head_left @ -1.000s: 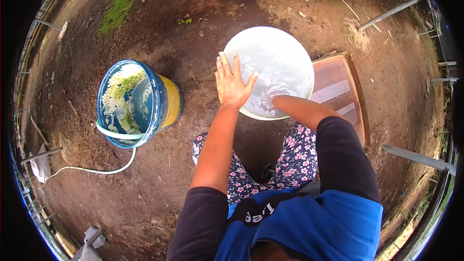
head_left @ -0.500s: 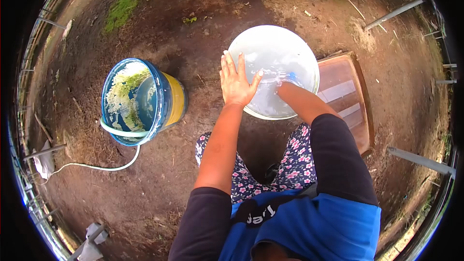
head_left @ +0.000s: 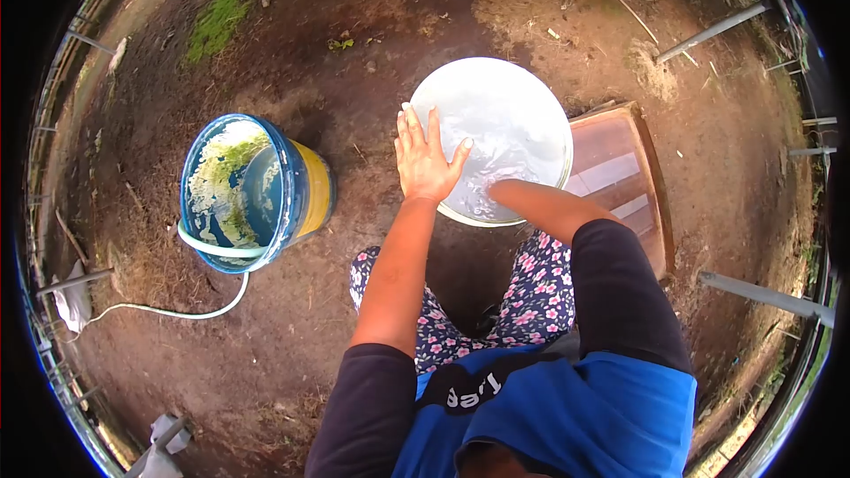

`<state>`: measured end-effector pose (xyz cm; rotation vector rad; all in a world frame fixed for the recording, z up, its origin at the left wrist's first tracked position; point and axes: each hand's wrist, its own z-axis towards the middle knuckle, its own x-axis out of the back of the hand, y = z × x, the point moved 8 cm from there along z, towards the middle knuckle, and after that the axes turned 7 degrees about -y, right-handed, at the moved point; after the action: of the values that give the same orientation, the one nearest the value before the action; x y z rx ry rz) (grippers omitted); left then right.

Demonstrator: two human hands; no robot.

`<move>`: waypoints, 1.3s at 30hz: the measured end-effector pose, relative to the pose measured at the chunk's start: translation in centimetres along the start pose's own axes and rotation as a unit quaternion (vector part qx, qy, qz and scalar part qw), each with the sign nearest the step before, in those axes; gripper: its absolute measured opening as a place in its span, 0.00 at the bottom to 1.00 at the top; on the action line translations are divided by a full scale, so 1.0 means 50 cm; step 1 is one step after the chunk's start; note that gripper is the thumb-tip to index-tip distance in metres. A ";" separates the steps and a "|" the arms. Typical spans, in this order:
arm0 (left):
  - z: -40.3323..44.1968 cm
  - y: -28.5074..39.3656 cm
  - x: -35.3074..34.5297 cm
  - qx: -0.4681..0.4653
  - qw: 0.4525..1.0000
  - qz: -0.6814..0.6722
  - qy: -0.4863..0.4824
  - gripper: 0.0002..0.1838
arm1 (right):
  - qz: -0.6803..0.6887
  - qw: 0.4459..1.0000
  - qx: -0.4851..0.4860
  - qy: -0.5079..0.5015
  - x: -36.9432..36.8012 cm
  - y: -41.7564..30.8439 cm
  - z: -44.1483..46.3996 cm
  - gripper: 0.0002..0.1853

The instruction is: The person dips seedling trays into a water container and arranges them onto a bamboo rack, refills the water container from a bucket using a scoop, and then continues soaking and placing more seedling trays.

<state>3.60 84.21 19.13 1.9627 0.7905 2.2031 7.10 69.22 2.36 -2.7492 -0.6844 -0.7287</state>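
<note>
A round white basin full of cloudy water stands on the ground in front of my knees. My left hand lies flat over the basin's left rim, its fingers stretched out and the thumb apart. Into the water near the basin's front edge dips my right hand. It is under the surface past the wrist, so its fingers and anything they may hold are hidden. Ripples and small splashes surround the spot where it enters.
To the left stands a blue and yellow bucket of water, with a pale hose running to it. A brown wooden-framed panel lies right of the basin. Metal posts stick in from the sides over bare soil.
My right hand has shifted left and towards me in the water. A blue patch seen beside it earlier no longer shows. My left hand stays on the rim; the view has shifted slightly.
</note>
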 end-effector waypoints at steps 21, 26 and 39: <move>0.001 0.000 -0.004 -0.005 1.000 0.017 -0.003 0.40 | 0.005 0.998 -0.053 0.039 -0.004 0.068 0.091 0.20; -0.001 -0.002 -0.004 -0.001 1.000 0.016 -0.008 0.40 | -0.010 1.000 -0.007 0.004 -0.028 0.034 0.061 0.20; -0.002 -0.003 -0.004 -0.007 1.000 0.016 -0.007 0.39 | 0.052 0.993 -0.075 0.077 0.088 0.006 0.065 0.20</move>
<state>3.50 84.22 18.88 1.9962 0.7455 2.2024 11.95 71.65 1.82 -2.7978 -0.4699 -0.9929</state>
